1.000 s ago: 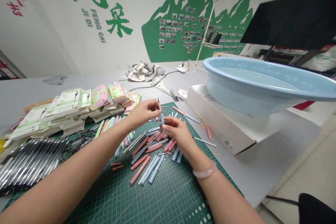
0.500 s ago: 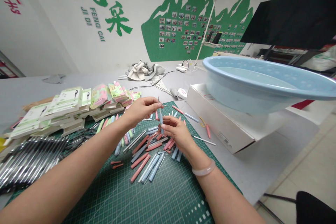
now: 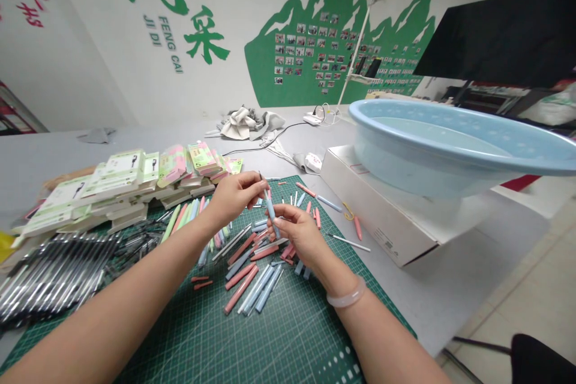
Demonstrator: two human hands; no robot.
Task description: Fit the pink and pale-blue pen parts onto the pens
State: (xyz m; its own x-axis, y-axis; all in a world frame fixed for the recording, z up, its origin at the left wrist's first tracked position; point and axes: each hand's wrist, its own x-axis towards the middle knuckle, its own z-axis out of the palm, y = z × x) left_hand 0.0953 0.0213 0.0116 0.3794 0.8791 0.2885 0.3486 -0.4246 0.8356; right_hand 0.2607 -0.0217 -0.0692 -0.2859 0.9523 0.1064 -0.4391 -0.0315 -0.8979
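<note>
My right hand (image 3: 299,234) is closed around a light blue pen barrel (image 3: 270,209), which is tilted with its upper end leaning left. At that upper end, the thumb and fingers of my left hand (image 3: 238,197) pinch a thin pen refill with a dark tip, partly hidden by the fingers. Below both hands lie red pen barrels (image 3: 241,289) and blue pen barrels (image 3: 269,288) in a loose pile, with thin white refills (image 3: 231,241) among them. They rest on a green cutting mat (image 3: 198,336).
Rows of clear, dark-ended pens (image 3: 54,273) and stacked small boxes (image 3: 119,171) occupy the left. A large blue basin (image 3: 405,156) stands on a white carton (image 3: 382,210) at the right. Cloths (image 3: 245,123) and a cable lie at the back.
The blue barrel has gone from nearly upright to tilted left. My left hand has shifted slightly left and down with the upper end; my right hand still grips the barrel.
</note>
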